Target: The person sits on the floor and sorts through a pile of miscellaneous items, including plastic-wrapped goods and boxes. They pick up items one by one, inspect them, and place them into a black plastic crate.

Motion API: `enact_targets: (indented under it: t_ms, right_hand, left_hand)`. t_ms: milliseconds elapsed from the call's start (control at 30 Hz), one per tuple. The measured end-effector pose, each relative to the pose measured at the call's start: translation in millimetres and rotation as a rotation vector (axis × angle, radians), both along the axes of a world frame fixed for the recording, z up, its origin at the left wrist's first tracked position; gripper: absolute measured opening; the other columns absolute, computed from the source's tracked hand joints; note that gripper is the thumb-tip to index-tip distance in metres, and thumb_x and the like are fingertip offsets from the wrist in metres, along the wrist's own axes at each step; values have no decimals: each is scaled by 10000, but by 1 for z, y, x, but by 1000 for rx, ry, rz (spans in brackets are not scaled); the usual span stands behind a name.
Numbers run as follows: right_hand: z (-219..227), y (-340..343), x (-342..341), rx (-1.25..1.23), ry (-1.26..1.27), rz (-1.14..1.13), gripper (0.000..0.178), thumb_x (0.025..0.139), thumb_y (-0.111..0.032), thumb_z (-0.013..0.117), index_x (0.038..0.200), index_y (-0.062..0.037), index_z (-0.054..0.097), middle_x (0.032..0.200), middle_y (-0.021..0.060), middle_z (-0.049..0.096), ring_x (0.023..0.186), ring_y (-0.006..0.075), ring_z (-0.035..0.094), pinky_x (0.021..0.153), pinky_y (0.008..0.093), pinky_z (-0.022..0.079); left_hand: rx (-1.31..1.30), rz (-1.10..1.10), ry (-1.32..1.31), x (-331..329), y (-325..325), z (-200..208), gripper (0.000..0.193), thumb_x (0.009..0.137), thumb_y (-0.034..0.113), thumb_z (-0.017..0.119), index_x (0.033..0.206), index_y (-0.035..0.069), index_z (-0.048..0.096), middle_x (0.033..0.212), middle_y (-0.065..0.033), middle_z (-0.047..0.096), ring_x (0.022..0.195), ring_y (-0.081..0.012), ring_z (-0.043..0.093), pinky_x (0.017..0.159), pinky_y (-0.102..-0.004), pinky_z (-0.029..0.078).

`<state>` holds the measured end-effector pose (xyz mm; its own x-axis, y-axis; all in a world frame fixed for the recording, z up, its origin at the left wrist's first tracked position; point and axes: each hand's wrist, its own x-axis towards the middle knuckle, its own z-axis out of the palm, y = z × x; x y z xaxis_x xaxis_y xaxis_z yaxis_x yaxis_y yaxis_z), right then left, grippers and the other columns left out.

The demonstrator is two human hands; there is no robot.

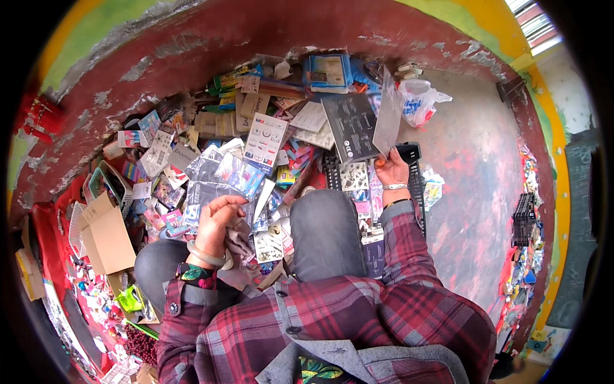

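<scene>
My right hand [393, 171] pinches the lower edge of a thin grey card panel [386, 118], held upright. Beside it leans a dark printed card [350, 131] with white markings; I cannot tell whether the two are joined. Below that hand is a black plastic basket [416, 185] with patterned sheets [355, 176] in it or against it. My left hand [219, 221] hovers over the heap with loosely bent fingers slightly apart, and nothing shows in them. Nearest to it are clear plastic packets [235, 174] and a white printed card [265, 139].
A heap of packets and cards spreads along the peeling red wall [256, 32]. At left stand an opened cardboard box [105, 233] and a pale basket [112, 182]. A white plastic bag [421, 102] lies on the grey floor [464, 166] at right. Another black basket [523, 219] stands farther right.
</scene>
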<state>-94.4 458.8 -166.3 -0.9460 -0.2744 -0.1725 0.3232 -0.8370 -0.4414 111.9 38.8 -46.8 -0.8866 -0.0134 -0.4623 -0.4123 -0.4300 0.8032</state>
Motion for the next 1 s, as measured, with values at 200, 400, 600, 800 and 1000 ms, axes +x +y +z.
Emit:
enact_targets:
  t_ms: [200,400,600,800,1000]
  right_hand:
    - [113,-79,-7,1,206,224,326,823,-14,528,1140,-86,506,1020,49,604,952,220,586,639,331,480]
    - [179,-181,-13,-32,381,582,288,858,-50,527,1145,-72,503,1044,60,614,912,187,615,604,286,499]
    - [177,-258,5,40,350,584,263,866,-79,536,1125,-37,516,994,86,633,839,205,639,575,279,513]
    - [159,-249,8,470,289,737,360,868,-72,532,1215,0,467,921,71,646,681,117,648,524,213,545]
    - [174,-229,-2,550,260,633,296,874,-79,536,1160,-4,525,913,63,653,654,106,641,539,201,548]
  left_hand:
    - [108,34,182,-17,7,19,327,853,52,543,1174,-4,515,1133,-126,574,894,-195,610,716,-248,480]
    - [256,126,312,-41,-12,62,410,886,294,562,1192,28,502,1060,-89,609,700,-92,579,597,-207,479]
    - [229,147,430,-51,-61,74,230,900,192,526,1075,47,562,848,-26,616,665,-99,585,570,-224,471]
    - [57,295,238,-48,-77,31,194,871,78,528,1049,14,572,879,-26,631,680,-97,591,607,-217,484]
    - [17,283,152,-55,-84,-10,167,876,87,521,1004,5,591,877,-33,632,693,-95,586,607,-208,468]
